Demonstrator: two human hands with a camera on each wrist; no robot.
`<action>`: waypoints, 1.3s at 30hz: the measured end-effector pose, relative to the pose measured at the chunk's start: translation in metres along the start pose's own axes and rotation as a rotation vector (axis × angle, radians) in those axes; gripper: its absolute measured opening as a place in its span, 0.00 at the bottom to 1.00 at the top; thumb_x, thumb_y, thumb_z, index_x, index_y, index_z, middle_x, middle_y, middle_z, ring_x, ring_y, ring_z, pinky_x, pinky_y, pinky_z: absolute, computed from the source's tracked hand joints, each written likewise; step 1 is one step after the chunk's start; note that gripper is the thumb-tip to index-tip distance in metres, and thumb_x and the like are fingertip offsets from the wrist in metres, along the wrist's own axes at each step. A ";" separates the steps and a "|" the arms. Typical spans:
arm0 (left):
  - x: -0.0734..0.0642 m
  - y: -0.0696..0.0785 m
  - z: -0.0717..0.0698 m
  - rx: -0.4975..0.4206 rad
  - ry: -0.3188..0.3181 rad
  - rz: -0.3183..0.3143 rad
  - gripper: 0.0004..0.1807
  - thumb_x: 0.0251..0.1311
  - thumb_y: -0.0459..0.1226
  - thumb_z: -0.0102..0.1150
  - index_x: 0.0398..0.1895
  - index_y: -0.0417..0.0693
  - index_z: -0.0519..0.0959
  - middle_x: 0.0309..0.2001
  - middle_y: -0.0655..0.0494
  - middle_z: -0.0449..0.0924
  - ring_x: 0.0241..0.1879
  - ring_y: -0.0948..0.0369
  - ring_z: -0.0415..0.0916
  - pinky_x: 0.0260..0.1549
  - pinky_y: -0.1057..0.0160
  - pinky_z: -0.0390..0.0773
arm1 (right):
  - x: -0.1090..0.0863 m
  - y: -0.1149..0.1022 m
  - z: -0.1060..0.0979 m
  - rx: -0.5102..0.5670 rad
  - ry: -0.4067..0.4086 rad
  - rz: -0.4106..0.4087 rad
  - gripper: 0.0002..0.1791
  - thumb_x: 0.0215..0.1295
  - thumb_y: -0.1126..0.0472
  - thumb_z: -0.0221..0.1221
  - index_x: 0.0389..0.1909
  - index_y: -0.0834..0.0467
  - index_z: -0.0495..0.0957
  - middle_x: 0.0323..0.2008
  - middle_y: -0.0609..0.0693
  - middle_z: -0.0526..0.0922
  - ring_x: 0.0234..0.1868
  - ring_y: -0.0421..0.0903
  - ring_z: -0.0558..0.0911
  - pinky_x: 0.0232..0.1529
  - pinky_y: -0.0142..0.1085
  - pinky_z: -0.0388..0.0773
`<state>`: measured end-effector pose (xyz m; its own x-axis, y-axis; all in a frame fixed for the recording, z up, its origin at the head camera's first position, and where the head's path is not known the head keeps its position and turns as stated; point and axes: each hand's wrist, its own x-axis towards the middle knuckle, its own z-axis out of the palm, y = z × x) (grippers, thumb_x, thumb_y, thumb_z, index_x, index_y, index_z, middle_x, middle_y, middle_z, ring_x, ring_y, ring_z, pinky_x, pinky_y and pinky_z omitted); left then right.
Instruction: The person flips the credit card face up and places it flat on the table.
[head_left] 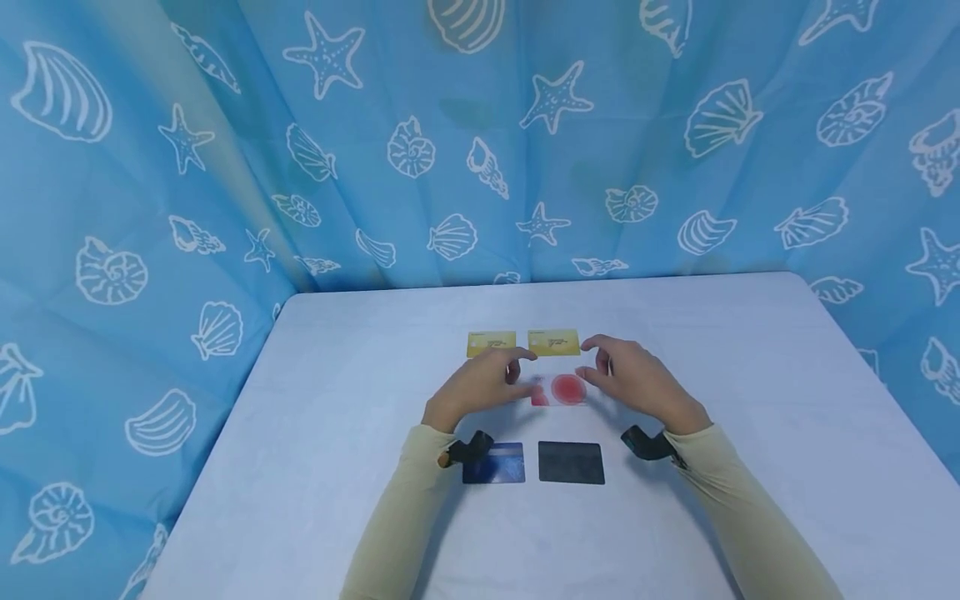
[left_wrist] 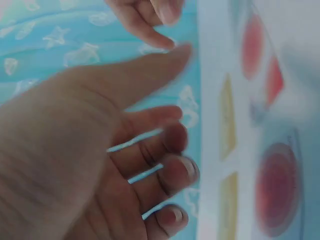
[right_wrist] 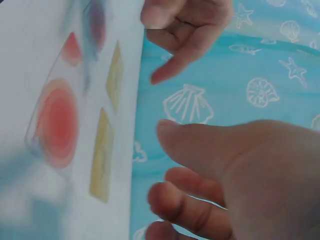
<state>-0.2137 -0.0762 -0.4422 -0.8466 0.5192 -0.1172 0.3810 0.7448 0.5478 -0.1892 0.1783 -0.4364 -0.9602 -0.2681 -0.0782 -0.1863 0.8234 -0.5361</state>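
At 12 o'clock, blue curtain (head_left: 450,108) printed with white shells and starfish, wrapping round toward 9 and 3; before it, white desk (head_left: 300,467). On the desk, taken as the clock's centre, pale card with a red circle (head_left: 567,389). At 9 o'clock from there, left hand (head_left: 480,383), empty and relaxed, fingers loosely bent, wide gap between thumb and index. At 3 o'clock, right hand (head_left: 639,379), likewise empty and slack, thumb and index parted, tips turned toward 9. In the wrist views, both raised above the desk, facing each other across the cards.

Also at 9 o'clock, second red-circle card (left_wrist: 277,190), hidden by the left hand in the head view but visible from the left wrist. At 12, right yellow card (head_left: 553,342), just beside the right index tip; at 10, left yellow card (head_left: 491,340), partly covered by the left hand. At 6, black card (head_left: 572,462); between 7 and 8, blue card (head_left: 497,468), beneath a black wrist device (head_left: 471,448). On both arms, beige sleeves (head_left: 408,517).
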 end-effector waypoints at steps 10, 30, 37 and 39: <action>-0.026 0.001 -0.025 -0.080 0.044 0.059 0.32 0.64 0.49 0.70 0.68 0.47 0.77 0.32 0.58 0.78 0.29 0.61 0.74 0.26 0.67 0.78 | -0.012 -0.029 -0.001 0.049 0.168 -0.067 0.24 0.69 0.55 0.67 0.62 0.59 0.77 0.29 0.50 0.75 0.32 0.46 0.73 0.27 0.31 0.74; -0.092 -0.013 -0.019 -0.045 0.097 0.002 0.31 0.62 0.49 0.71 0.67 0.50 0.77 0.31 0.61 0.76 0.32 0.63 0.73 0.28 0.70 0.75 | -0.042 -0.056 0.021 0.105 0.297 -0.270 0.21 0.66 0.60 0.69 0.58 0.60 0.80 0.32 0.47 0.77 0.36 0.42 0.75 0.35 0.32 0.82; -0.107 -0.025 -0.008 0.011 0.084 -0.055 0.30 0.61 0.51 0.72 0.65 0.51 0.79 0.34 0.59 0.78 0.34 0.63 0.72 0.31 0.69 0.74 | -0.047 -0.056 0.041 0.069 0.243 -0.255 0.23 0.65 0.57 0.70 0.59 0.57 0.81 0.33 0.44 0.77 0.38 0.41 0.75 0.38 0.31 0.82; -0.111 -0.028 -0.004 0.033 0.083 -0.069 0.32 0.60 0.52 0.72 0.65 0.51 0.79 0.35 0.59 0.78 0.34 0.64 0.72 0.31 0.69 0.73 | -0.048 -0.057 0.046 0.050 0.220 -0.259 0.23 0.65 0.56 0.71 0.59 0.56 0.80 0.33 0.43 0.75 0.38 0.40 0.74 0.38 0.29 0.80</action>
<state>-0.1319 -0.1566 -0.4415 -0.8985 0.4308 -0.0839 0.3318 0.7919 0.5127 -0.1229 0.1215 -0.4411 -0.9052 -0.3464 0.2463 -0.4247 0.7150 -0.5553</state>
